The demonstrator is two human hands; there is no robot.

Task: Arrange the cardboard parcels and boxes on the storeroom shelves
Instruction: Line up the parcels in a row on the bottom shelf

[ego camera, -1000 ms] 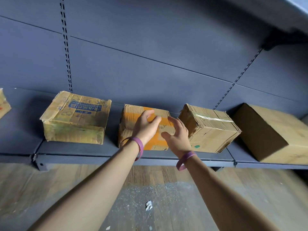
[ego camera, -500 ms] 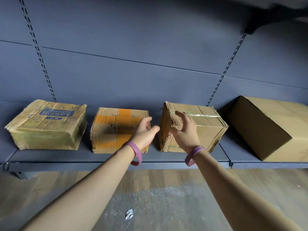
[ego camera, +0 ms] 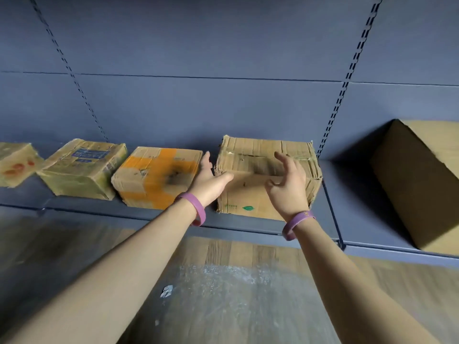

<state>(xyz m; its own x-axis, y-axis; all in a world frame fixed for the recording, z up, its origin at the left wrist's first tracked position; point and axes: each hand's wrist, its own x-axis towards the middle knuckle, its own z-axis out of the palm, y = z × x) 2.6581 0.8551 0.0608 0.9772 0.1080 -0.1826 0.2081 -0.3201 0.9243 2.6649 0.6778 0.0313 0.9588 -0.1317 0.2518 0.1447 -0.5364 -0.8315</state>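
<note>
A worn brown cardboard box (ego camera: 250,197) with frayed edges and a small green mark stands on the dark grey shelf (ego camera: 352,209). My left hand (ego camera: 211,180) lies with straight fingers along the box's left side, in the gap beside the orange-taped parcel (ego camera: 154,177). My right hand (ego camera: 288,184) hovers in front of the box's front face near its right half, fingers loosely spread; contact is unclear. Further left sit a yellowish box with a blue label (ego camera: 84,167) and a parcel with red marks (ego camera: 16,162).
A large plain cardboard box (ego camera: 422,180) fills the shelf section to the right, past the bracket (ego camera: 332,217). Slotted uprights (ego camera: 347,78) run up the grey back panel. Below the shelf are wooden floorboards and bubble wrap (ego camera: 223,294) with a paper scrap.
Both hands left the orange-taped parcel and moved right to the worn brown box, which now sits squarer to the shelf front. The view has shifted right and closer.
</note>
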